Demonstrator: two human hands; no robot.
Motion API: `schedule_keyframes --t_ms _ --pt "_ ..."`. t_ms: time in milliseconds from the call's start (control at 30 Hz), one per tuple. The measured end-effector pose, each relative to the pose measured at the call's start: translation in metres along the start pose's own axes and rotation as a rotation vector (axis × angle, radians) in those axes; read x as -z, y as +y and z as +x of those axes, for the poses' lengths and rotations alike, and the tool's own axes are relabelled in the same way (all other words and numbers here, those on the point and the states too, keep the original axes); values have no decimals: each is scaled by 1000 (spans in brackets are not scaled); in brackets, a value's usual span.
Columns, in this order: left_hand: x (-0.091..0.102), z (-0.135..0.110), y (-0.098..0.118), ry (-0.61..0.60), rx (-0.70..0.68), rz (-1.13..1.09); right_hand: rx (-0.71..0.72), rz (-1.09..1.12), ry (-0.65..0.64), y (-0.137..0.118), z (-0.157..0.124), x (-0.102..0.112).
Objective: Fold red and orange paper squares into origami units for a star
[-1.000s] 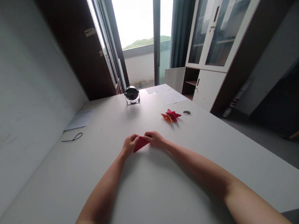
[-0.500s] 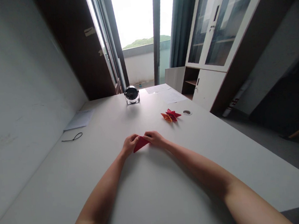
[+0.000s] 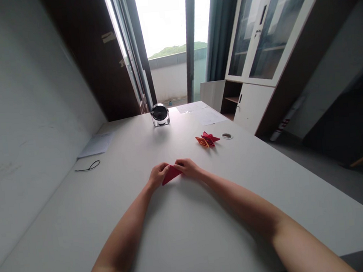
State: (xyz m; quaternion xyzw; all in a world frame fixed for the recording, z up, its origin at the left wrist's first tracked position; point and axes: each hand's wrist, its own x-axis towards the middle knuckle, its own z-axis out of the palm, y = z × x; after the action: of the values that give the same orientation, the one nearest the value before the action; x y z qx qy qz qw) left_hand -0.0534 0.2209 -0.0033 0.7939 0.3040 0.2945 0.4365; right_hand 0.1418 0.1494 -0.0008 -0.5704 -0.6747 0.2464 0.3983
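Between my two hands is a piece of red paper (image 3: 171, 174), folded into a triangle with its point toward the top. My left hand (image 3: 158, 174) pinches its left side, thumb on the near face. At the upper right edge, my right hand (image 3: 187, 168) grips the paper, thumb close to the peak. The fingers behind the sheet are hidden. Farther off to the right, several folded red and orange paper pieces (image 3: 208, 139) lie in a small cluster, apart from both hands.
On the white table (image 3: 177, 230) stands a round black-and-silver device (image 3: 160, 114) at the back. Papers (image 3: 211, 116) lie at the far right edge, and more sheets (image 3: 96, 145) by the left wall. A black cable tie (image 3: 90, 166) and a round cable hole (image 3: 227, 136) are also there.
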Motion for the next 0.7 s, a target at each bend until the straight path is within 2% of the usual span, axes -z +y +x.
schedule_keyframes --t_ms 700 --pt "0 0 4 5 -18 110 11 -36 -6 4 1 -1"
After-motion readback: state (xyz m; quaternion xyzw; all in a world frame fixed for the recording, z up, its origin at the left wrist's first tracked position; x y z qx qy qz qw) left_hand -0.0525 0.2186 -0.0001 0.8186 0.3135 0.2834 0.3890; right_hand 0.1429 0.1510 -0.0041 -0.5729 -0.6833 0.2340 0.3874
